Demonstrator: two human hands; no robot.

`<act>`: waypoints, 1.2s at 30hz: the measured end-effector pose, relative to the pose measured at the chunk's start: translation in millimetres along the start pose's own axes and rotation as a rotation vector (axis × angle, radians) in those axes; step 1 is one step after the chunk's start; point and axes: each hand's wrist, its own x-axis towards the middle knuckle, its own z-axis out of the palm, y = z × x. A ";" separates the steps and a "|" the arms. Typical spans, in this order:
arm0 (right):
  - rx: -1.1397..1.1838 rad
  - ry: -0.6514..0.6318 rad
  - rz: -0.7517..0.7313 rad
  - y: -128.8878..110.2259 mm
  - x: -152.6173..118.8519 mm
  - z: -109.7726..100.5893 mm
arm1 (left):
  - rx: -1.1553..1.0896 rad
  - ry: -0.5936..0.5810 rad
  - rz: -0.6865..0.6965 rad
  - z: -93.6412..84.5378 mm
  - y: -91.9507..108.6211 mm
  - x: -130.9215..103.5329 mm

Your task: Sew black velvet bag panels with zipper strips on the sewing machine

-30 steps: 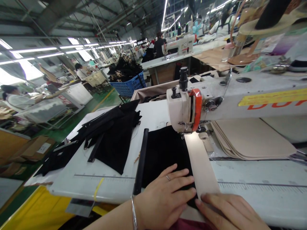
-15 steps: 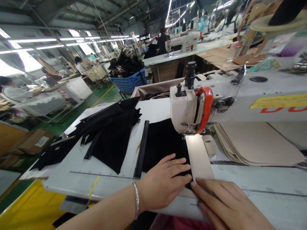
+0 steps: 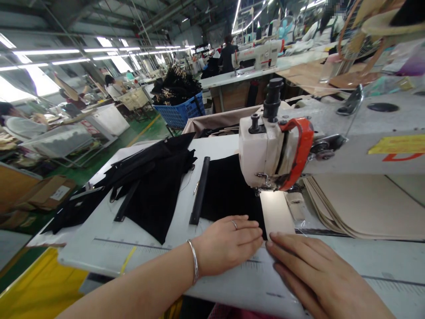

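In front of sewing machine: L hand lying flat on black cloth (grip unclenched, prob. steadying); R hand touching beige strip, prob. aligning edges, can't tell grip.

black panel: matt cloth | bracelet: glossy metal | basket: plastic

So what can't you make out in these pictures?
All in the head view:
Needle area: too small and dark, under the machine head.
Near edge of the black fabric: partly covered by the left hand.
Whether the right hand pinches the beige strip: its own fingers hide this.
Right ends of the beige panels and red lettering: cut off by the right edge.
Carton label: too small to read.
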 end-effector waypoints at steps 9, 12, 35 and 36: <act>0.039 -0.069 0.129 5.5 15.1 6.5 | -0.048 -0.013 -0.031 4.8 -21.8 11.7; 0.038 -0.084 0.156 10.0 22.6 6.8 | -0.043 -0.025 -0.051 6.2 -28.6 15.3; -0.055 -0.110 0.234 39.8 55.4 18.8 | -0.082 0.058 -0.343 23.7 -66.7 35.2; -0.054 -0.114 0.239 39.9 55.4 19.2 | -0.085 0.066 -0.343 23.6 -66.9 35.5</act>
